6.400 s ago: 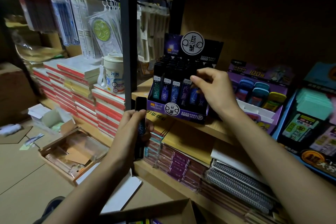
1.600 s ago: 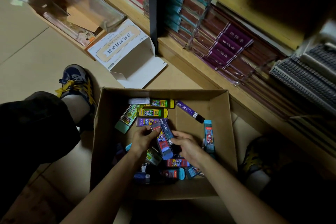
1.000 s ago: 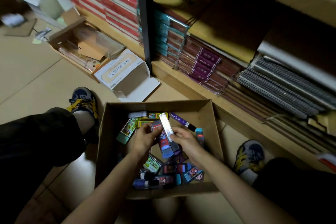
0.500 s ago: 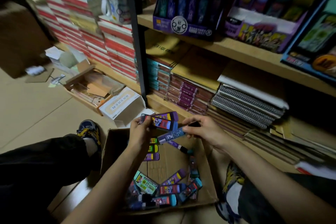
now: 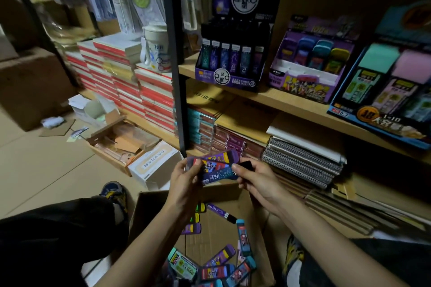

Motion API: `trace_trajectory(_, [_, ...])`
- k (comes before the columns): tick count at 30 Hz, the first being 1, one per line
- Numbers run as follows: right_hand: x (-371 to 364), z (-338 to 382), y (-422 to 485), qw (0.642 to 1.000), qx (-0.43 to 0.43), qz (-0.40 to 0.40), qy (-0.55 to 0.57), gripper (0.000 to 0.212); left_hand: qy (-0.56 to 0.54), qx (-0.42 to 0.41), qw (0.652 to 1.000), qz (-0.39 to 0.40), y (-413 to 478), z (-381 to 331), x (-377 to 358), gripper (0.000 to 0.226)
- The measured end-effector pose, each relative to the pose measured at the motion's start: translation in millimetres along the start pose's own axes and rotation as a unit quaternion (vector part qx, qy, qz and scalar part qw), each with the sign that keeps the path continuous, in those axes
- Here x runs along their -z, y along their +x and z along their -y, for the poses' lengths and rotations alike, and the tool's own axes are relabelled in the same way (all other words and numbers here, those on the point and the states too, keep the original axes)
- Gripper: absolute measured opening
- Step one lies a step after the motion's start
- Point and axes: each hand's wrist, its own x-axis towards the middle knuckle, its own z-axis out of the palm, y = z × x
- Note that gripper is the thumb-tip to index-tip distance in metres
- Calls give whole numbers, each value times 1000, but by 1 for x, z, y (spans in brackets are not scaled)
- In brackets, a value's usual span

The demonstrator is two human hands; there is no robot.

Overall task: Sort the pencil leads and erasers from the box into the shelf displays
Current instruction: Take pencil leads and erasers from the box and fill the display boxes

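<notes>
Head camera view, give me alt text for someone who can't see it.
Two hands hold small stationery packs above an open cardboard box of more packs on the floor: the left hand grips purple packs, and the right hand pinches a dark blue lead tube near its black end. Behind them a wooden shelf carries a purple lead display.

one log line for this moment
left hand: holds purple packs | right hand: pinches lead tube | both above box | next: likely lead display

Stationery shop: stocked shelf, stacked notebooks.
</notes>
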Motion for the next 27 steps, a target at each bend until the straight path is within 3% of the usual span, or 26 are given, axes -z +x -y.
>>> trace_trajectory(3, [3, 11, -7, 1000, 6, 9, -11, 18, -7, -5, 999, 37, 1, -6, -3, 16])
trace_trajectory(6, [6, 33, -15, 1000, 9, 18, 15, 17, 43, -14, 993, 107, 5, -18, -5, 23])
trace_trajectory(9, [11, 66, -19, 999, 31, 32, -28, 16, 156, -24, 969, 189, 10, -39, -9, 31])
trace_trajectory(11, [14, 90, -19, 991, 51, 57, -112, 18, 244, -22, 935, 257, 12, -57, -13, 34])
trace_trajectory(14, [15, 120, -17, 957, 93, 86, -260, 20, 410, -8, 849, 335, 14, -78, -23, 34])
trace_trajectory(17, [11, 140, -13, 916, 134, 113, -361, 19, 474, 37, 799, 368, 19, -88, -35, 29])
trace_trajectory(19, [8, 147, -6, 905, 153, 111, -381, 21, 461, 65, 798, 383, 24, -88, -40, 32])
trace_trajectory(23, [1, 155, 14, 896, 192, 81, -391, 25, 396, 71, 832, 381, 35, -84, -49, 39])
trace_trajectory(27, [-1, 154, 35, 946, 168, 12, -277, 32, 373, 12, 845, 384, 47, -87, -64, 36])
